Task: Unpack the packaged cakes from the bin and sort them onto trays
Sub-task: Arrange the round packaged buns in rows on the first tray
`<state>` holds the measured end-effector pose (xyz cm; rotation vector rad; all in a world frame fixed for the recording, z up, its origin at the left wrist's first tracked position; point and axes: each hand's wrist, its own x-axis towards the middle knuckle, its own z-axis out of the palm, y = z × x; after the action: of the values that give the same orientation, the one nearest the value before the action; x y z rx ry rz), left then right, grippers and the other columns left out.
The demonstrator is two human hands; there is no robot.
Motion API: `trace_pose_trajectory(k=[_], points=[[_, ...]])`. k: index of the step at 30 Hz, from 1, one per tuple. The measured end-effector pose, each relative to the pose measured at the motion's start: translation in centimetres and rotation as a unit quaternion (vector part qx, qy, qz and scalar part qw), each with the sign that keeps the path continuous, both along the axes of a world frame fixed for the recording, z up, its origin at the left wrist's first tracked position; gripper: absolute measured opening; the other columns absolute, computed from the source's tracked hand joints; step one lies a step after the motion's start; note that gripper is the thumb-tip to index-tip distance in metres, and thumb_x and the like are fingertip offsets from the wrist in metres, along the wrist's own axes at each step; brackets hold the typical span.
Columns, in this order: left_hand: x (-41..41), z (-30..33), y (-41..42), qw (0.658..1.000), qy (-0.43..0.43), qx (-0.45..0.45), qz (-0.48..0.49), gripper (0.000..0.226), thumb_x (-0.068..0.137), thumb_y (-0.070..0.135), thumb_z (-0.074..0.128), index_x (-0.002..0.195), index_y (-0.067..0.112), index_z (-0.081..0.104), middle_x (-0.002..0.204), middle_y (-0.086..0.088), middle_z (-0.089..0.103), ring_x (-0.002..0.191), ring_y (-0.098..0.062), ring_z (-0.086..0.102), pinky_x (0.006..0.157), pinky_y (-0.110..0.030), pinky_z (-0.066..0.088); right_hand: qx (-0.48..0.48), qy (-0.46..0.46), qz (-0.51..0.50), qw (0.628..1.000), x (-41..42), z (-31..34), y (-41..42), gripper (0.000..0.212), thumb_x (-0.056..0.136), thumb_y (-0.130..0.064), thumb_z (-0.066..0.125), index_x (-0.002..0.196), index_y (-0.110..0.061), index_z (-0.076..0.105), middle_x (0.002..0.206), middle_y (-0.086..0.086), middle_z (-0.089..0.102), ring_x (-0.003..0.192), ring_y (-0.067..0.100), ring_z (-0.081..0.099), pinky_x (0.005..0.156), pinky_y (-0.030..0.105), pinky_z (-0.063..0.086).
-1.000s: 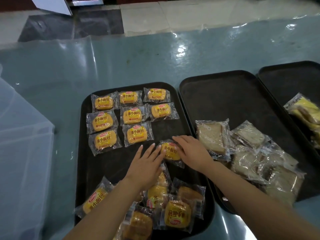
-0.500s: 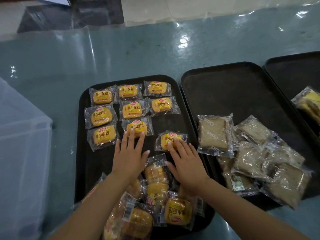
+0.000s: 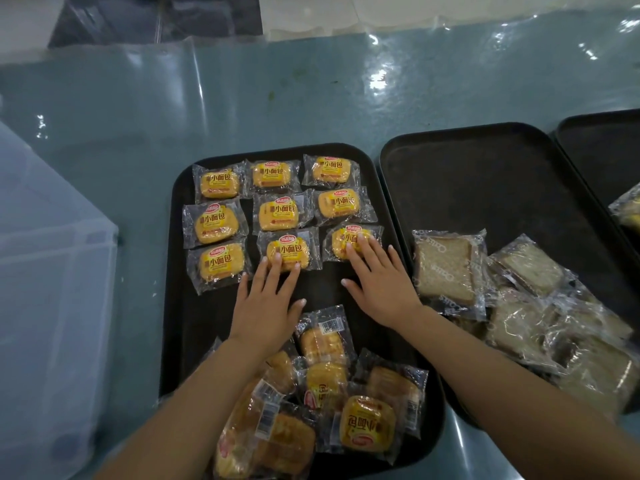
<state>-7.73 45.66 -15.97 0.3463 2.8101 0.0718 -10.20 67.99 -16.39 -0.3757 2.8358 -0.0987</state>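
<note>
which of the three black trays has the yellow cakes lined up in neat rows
The left tray, the one both hands are over. Its far half holds yellow packs in three rows of three; the middle tray holds a loose heap of pale brown slices.

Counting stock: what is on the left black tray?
On the left black tray: nine yellow wrapped cakes in a grid and a loose heap nearer. Forearms cover part of the heap, so its count is unclear.

Left hand (image 3: 265,303): we rest flat fingers on a yellow cake (image 3: 286,253).
Right hand (image 3: 379,280): we press the last-row cake (image 3: 349,241).
Tray (image 3: 180,306): nine cakes lie in rows.
</note>
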Motion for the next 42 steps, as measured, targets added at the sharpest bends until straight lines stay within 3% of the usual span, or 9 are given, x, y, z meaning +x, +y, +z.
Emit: trace_pose_trajectory(k=[5, 11, 15, 21, 26, 32, 36, 39, 42], points=[[1.6, 0.5, -0.4, 0.998, 0.0, 0.056, -0.022, 0.058, 0.1, 0.049, 0.023, 0.15, 0.032, -0.003, 0.155, 0.007, -0.017, 0.142, -0.014, -0.02, 0.118, -0.043, -0.004, -0.034, 0.045, 0.016, 0.998, 1.9, 0.7, 0.1, 0.062, 0.098, -0.05, 0.018, 0.15, -0.019, 0.025, 0.158, 0.007, 0.019, 0.147, 0.024, 0.01, 0.117, 0.045, 0.007], [6.6, 0.7, -2.4, 0.991, -0.057, 0.098, -0.075, 0.077, 0.082, 0.066, -0.018, 0.148, 0.034, 0.005, 0.155, 0.013, 0.0, 0.141, -0.009, -0.018, 0.114, -0.037, -0.011, -0.044, 0.014, 0.104, 0.994, 8.4, 0.3, -0.6, 0.053, 0.099, -0.047, 0.026, 0.138, -0.019, 0.05, 0.141, 0.004, 0.051, 0.129, 0.022, 0.049, 0.108, 0.044, 0.034], [9.4, 1.0, -3.3, 0.992, -0.09, 0.083, -0.037, 0.078, 0.071, 0.065, -0.033, 0.142, 0.04, -0.011, 0.153, 0.017, -0.003, 0.14, -0.007, -0.018, 0.114, -0.033, -0.012, -0.031, -0.003, 0.095, 0.995, 11.3, -1.1, -0.7, 0.055, 0.095, -0.049, 0.034, 0.14, -0.019, 0.046, 0.142, 0.002, 0.05, 0.133, 0.022, 0.044, 0.106, 0.044, 0.034], [11.1, 2.0, -2.6, 0.992, -0.109, 0.06, -0.028, 0.066, 0.081, 0.062, -0.017, 0.142, 0.039, -0.012, 0.157, 0.009, -0.006, 0.142, -0.009, -0.016, 0.115, -0.035, -0.01, -0.012, -0.014, 0.076, 0.997, 12.1, -0.9, -1.4, 0.065, 0.092, -0.057, 0.033, 0.142, -0.017, 0.044, 0.145, 0.004, 0.046, 0.135, 0.024, 0.04, 0.106, 0.046, 0.032], [9.2, 2.5, -2.1, 0.993, -0.089, 0.07, -0.027, 0.056, 0.102, 0.037, 0.024, 0.15, 0.032, -0.005, 0.158, 0.01, -0.008, 0.142, -0.007, -0.016, 0.116, -0.034, -0.008, -0.008, -0.037, 0.099, 0.994, 11.5, -1.2, -1.2, 0.078, 0.085, -0.066, 0.031, 0.148, -0.018, 0.034, 0.153, 0.004, 0.034, 0.142, 0.026, 0.028, 0.111, 0.05, 0.02], [7.4, 2.2, -1.7, 0.99, -0.114, 0.063, -0.055, 0.06, 0.102, 0.028, 0.03, 0.151, 0.031, -0.004, 0.158, 0.013, -0.009, 0.144, -0.008, -0.013, 0.119, -0.038, -0.002, -0.033, -0.037, 0.094, 0.994, 9.3, -0.4, -2.3, 0.091, 0.077, -0.066, -0.005, 0.153, -0.021, 0.014, 0.159, -0.002, 0.015, 0.148, 0.02, 0.004, 0.114, 0.042, -0.007], [6.6, 2.5, -1.6, 0.988, -0.105, 0.113, -0.019, 0.067, 0.098, 0.029, 0.044, 0.152, 0.03, 0.004, 0.159, 0.011, 0.004, 0.145, -0.009, 0.0, 0.118, -0.035, 0.003, -0.093, -0.035, 0.074, 0.992, 8.4, 0.6, -2.8, 0.104, 0.073, -0.076, -0.02, 0.15, -0.023, 0.026, 0.154, -0.005, 0.032, 0.147, 0.016, 0.011, 0.117, 0.037, -0.002], [6.2, 2.9, -1.6, 0.977, -0.041, 0.207, 0.027, 0.06, 0.093, 0.031, 0.057, 0.147, 0.027, 0.031, 0.154, 0.009, 0.026, 0.143, -0.008, 0.015, 0.113, -0.024, 0.01, -0.203, -0.063, 0.025, 0.977, 8.0, 1.7, -3.2, 0.082, 0.085, -0.069, 0.001, 0.144, -0.025, 0.04, 0.143, -0.006, 0.049, 0.144, 0.013, 0.02, 0.117, 0.032, 0.009], [5.4, 3.2, -2.3, 0.963, 0.011, 0.257, 0.076, 0.034, 0.089, 0.033, 0.062, 0.122, 0.026, 0.058, 0.135, 0.012, 0.05, 0.13, -0.009, 0.039, 0.109, -0.025, 0.026, -0.273, -0.09, -0.007, 0.958, 7.7, 2.3, -3.7, 0.05, 0.1, -0.049, 0.025, 0.139, -0.025, 0.046, 0.141, -0.007, 0.05, 0.14, 0.01, 0.028, 0.115, 0.03, 0.018]])
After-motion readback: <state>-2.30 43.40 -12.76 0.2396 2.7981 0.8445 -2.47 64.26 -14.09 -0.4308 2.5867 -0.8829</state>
